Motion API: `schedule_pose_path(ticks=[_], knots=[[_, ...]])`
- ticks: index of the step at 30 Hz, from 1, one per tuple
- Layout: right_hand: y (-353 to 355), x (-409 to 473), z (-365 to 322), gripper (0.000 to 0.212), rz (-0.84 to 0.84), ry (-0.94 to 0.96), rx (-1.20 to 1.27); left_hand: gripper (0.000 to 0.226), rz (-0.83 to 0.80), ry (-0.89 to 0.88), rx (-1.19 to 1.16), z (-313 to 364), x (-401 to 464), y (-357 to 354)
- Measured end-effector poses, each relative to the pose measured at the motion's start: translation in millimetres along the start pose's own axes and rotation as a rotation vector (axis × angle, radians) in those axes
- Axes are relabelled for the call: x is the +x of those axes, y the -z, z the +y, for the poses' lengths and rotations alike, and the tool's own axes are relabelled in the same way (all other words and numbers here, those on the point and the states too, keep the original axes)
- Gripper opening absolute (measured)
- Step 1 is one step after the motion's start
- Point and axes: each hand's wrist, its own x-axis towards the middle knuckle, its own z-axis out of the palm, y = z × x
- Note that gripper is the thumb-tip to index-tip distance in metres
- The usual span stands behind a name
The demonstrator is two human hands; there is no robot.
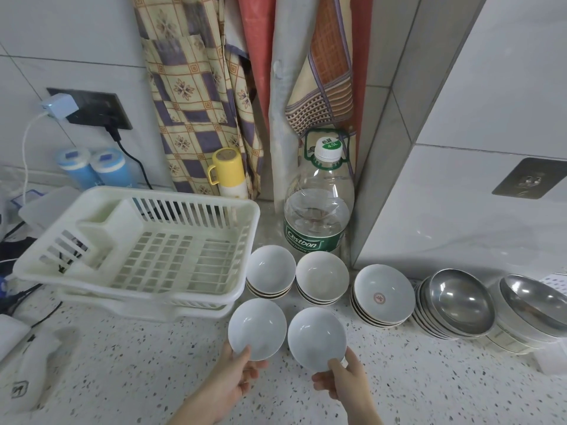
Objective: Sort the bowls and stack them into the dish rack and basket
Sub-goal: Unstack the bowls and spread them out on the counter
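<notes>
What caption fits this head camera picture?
Each hand, left and right, holds a white bowl beside the empty dish rack.

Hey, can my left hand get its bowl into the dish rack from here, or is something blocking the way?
Probably yes. The left hand holds a white bowl just in front of the dish rack, whose open top shows nothing inside. Nothing lies between them; the bowl only needs lifting over the rim.

Two bare forearms enter from the bottom edge, ending in the left hand [236, 374] and the right hand [345, 383]. No sleeve, watch, ring or glove shows on either. The fingers are slender, with short, plain nails, as far as visible.
</notes>
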Motion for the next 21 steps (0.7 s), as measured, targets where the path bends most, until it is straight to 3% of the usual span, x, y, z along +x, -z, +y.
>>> schedule_pose_path(ticks=[9, 16, 21], knots=[[2, -6, -7, 0.039, 0.005, -0.053, -0.028, 0.039, -0.006, 0.042, 0.157, 4, -7, 3], [5, -10, -15, 0.04, -0.004, -0.052, -0.025, 0.062, 0.06, 0.001, 0.279, -2, -13, 12], [5, -17, -20, 0.045, 0.003, -0.091, -0.061, 0.051, 0.117, -0.009, 0.425, 2, -31, 13]])
